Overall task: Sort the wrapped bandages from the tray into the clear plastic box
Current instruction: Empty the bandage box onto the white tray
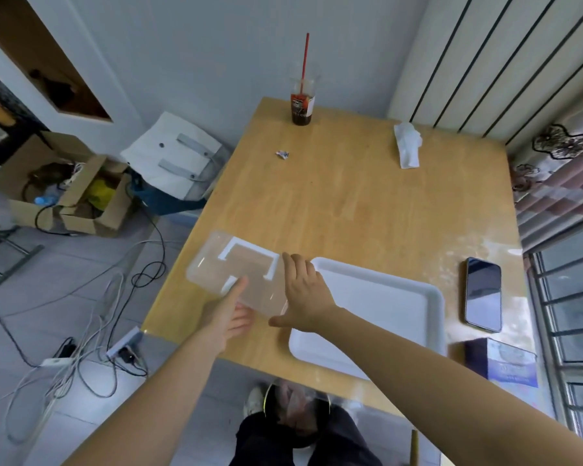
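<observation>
One phone (483,294) just beside white tray (384,304)

Home room. Floral curtain (552,153) by a barred window (572,314), takeaway drink cup (302,105) on a wooden table (350,203). Cardboard boxes (81,203) and loose cables (91,331) on tiled floor (41,274)

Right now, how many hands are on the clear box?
2. The left hand holds the near edge of the box, thumb on top. The right hand lies flat on its right end, beside the tray. Neither is hidden.
</observation>
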